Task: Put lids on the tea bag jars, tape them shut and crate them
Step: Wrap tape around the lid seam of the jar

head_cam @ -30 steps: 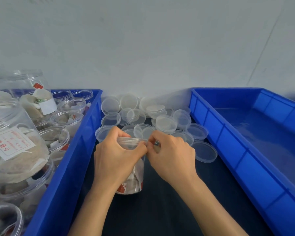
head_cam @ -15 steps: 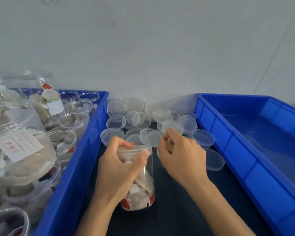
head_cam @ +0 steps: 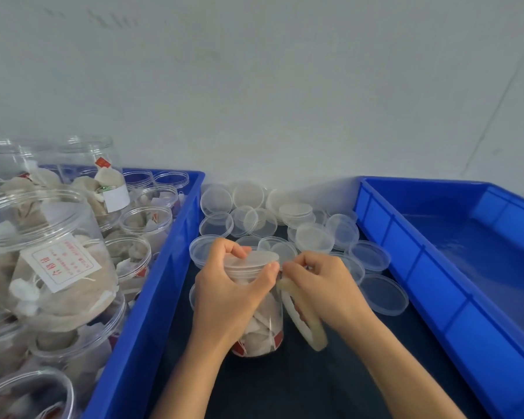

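Now my left grip [head_cam: 230, 285] clamped lidded jar [head_cam: 259, 322] upright; right grip [head_cam: 321, 285], just right of lid [head_cam: 251, 260], held tape roll [head_cam: 303, 316].

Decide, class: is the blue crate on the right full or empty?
Empty, as far as visible: the right crate shows only its bare blue floor, with no jars inside.

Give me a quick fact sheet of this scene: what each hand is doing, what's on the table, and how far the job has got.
left hand: left hand grips the jar near its top
jar: upright on the dark table, tea bags inside, lid on
right hand: right hand holds a tape roll beside the jar
spare lids: loose lids heaped behind the jar
left crate: blue crate with open filled jars
right crate: blue crate, no jars visible
stage: taping
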The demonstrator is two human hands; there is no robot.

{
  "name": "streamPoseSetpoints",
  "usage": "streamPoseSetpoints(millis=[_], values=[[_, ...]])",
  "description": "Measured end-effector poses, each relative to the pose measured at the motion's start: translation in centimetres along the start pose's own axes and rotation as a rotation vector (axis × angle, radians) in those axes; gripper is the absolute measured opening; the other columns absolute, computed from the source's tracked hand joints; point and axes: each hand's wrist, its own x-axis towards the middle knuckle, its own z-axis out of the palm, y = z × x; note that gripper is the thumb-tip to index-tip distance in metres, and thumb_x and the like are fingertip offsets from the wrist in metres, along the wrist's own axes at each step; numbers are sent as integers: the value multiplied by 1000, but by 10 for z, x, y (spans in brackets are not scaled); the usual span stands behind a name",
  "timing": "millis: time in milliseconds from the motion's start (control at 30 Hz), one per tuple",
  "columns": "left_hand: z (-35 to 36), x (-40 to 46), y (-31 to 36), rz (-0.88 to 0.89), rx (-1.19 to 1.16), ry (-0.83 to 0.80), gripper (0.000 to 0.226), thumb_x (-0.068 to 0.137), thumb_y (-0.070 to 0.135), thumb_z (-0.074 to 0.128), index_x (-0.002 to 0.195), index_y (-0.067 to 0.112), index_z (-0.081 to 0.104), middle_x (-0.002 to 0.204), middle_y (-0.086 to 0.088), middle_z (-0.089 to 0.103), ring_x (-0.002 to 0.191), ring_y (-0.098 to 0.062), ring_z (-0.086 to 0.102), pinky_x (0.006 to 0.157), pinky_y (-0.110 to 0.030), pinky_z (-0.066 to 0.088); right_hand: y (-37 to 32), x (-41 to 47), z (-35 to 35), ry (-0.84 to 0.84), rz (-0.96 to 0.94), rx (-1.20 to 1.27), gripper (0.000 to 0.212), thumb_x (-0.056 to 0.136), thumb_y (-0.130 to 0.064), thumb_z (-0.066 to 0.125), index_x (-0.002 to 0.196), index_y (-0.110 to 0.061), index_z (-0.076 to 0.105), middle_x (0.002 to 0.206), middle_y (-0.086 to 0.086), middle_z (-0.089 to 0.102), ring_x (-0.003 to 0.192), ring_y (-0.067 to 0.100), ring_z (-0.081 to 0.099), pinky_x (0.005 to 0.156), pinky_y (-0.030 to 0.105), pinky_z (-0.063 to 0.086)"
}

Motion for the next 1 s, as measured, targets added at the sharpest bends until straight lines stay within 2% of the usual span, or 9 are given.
streamPoseSetpoints(millis=[100, 167, 233, 367, 467, 533, 700, 800, 1000], values=[[-1, 0, -1, -8, -15, 21, 46, 67, 70, 75, 97, 43, 53, 112, 28, 68, 100, 7, 66, 71, -12, 53, 1, 0, 0, -63, -7, 26, 20, 98, -38, 69, 85, -23, 71, 58, 0, 68, 47, 14, 60, 51, 27, 54], [-1, 0, -1, -18, -28, 37, 45, 66, 70, 75, 95, 44, 53, 110, 26, 69, 101, 8, 65, 73, -8, 51, 1, -2, 2, -89, 0, 65, 20, 100, -40, 68, 86, -25, 72, 56, -1, 65, 46, 12, 55, 48, 22, 49], [-1, 0, -2, -23, -40, 50, 44, 66, 70, 75, 94, 44, 53, 110, 25, 69, 103, 8, 64, 76, -6, 49, 1, -4, 5, -99, 15, 91, 22, 102, -40, 65, 86, -27, 73, 61, 1, 69, 49, 13, 61, 50, 21, 52], [-1, -1, -2, -27, -66, 60, 44, 67, 66, 79, 95, 43, 54, 111, 23, 69, 104, 7, 65, 75, -8, 51, 4, -6, 5, -88, 58, 77, 24, 101, -42, 61, 85, -30, 74, 72, 4, 75, 64, 23, 75, 59, 31, 62], [-2, -2, -6, -19, -62, 72, 43, 76, 46, 90, 99, 37, 56, 115, 17, 69, 107, 10, 62, 75, -5, 50, 13, -6, 5, -60, 50, -47, 8, 93, -39, 70, 88, -34, 71, 69, -2, 75, 61, 16, 73, 68, 39, 65], [-2, -2, -7, -17, -45, 76, 41, 79, 40, 90, 100, 33, 56, 117, 16, 69, 108, 12, 60, 77, -3, 48, 17, -5, 9, -26, 48, -145, 4, 87, -40, 71, 86, -36, 70, 69, -7, 74, 62, 10, 70, 68, 39, 63], [-7, -5, 0, 14, -10, 127, 48, 69, 59, 80, 99, 32, 54, 118, 20, 69, 113, 14, 57, 81, 4, 37, 17, -1, 22, -22, 95, -428, 15, 76, -50, 66, 82, -36, 67, 80, -17, 67, 79, 4, 62, 67, 30, 47], [-10, -5, 3, 29, -4, 145, 49, 66, 64, 75, 98, 34, 53, 118, 22, 69, 114, 12, 58, 83, 0, 39, 18, 3, 29, -50, 69, -578, 16, 79, -49, 65, 82, -34, 62, 83, -15, 64, 83, 14, 62, 68, 32, 41], [-8, -7, 6, 51, 13, 115, 51, 65, 65, 75, 96, 32, 53, 116, 20, 70, 112, 13, 58, 83, 1, 38, 19, 8, 37, -113, -55, -695, 18, 95, -41, 55, 101, -33, 70, 87, -12, 62, 86, 22, 61, 74, 35, 44]])
